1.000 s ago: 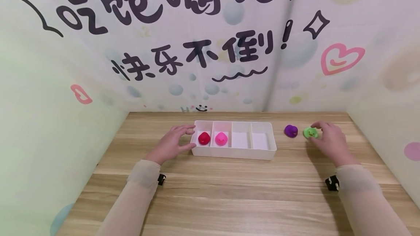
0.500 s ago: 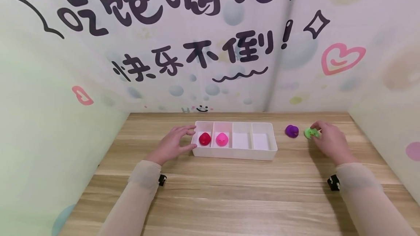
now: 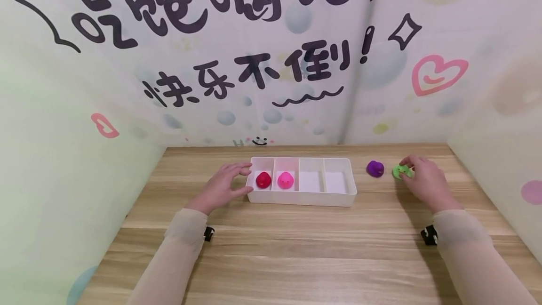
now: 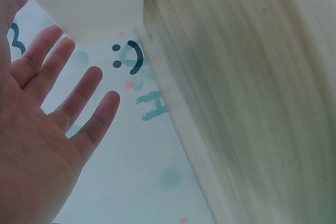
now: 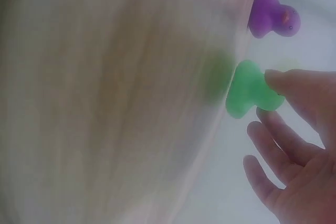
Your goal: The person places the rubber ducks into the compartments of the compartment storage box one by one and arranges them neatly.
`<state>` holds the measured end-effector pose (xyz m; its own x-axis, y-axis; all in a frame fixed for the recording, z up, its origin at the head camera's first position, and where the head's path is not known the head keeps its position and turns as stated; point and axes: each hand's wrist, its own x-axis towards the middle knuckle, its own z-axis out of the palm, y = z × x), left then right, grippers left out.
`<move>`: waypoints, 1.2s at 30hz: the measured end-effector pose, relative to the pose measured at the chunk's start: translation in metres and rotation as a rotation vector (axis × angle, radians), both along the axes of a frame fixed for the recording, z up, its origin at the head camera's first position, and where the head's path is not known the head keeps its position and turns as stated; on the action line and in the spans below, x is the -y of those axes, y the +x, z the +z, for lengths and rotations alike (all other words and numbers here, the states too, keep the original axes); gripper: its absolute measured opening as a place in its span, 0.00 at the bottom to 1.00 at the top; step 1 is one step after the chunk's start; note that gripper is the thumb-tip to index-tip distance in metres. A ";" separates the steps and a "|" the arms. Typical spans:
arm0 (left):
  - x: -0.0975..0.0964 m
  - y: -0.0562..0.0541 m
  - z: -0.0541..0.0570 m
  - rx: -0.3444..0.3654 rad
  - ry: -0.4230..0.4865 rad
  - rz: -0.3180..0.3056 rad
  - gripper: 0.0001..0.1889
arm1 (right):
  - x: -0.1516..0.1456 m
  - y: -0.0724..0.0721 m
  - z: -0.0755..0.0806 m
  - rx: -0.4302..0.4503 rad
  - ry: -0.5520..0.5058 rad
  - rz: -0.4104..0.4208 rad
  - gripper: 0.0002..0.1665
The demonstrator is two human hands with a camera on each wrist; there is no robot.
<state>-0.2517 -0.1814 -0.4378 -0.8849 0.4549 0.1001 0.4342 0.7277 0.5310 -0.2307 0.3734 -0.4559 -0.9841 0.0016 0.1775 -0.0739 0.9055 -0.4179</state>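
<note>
A white divided box [image 3: 301, 199] stands on the table. In its leftmost compartment sits a red rubber duck [image 3: 263, 180], and a pink rubber duck [image 3: 285, 180] is in the one beside it. My left hand [image 3: 222, 186] rests its extended, spread fingertips at the box's left end; the left wrist view shows the fingers [image 4: 86, 95] fairly straight. On the right, my right hand [image 3: 426, 182] pinches the head of a green rubber duck [image 5: 245, 90] between thumb and index finger, the other fingers loose. The duck appears to be at the tabletop.
A purple rubber duck [image 3: 375, 169] stands between the box and the green duck. The wooden table [image 3: 296, 253] meets a printed back wall [image 3: 203, 126] just behind the box, with side walls at left and right.
My right thumb and index finger have closed on the green duck's head, and the duck has tilted slightly. My left hand and the box have stayed in place.
</note>
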 end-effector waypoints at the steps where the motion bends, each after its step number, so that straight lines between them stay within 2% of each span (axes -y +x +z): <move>1: 0.000 0.000 0.000 -0.001 -0.001 0.000 0.27 | 0.001 0.001 0.000 -0.001 -0.002 0.002 0.19; 7: 0.001 0.002 -0.002 0.002 0.000 0.011 0.27 | 0.007 0.006 0.003 -0.018 -0.013 0.019 0.19; 13: -0.001 0.004 -0.003 0.014 0.011 -0.003 0.28 | 0.011 0.011 0.010 -0.060 -0.017 0.022 0.18; 29: -0.001 0.003 0.001 0.005 -0.004 0.011 0.26 | 0.036 0.007 0.028 -0.195 -0.009 0.073 0.16; 36: 0.000 0.003 0.001 -0.008 -0.015 0.003 0.27 | 0.050 0.006 0.034 -0.223 -0.019 0.091 0.16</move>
<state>-0.2490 -0.1811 -0.4367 -0.8856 0.4536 0.1001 0.4358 0.7368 0.5169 -0.2245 0.3231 -0.4223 -0.9167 -0.0802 0.3914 -0.2476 0.8828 -0.3992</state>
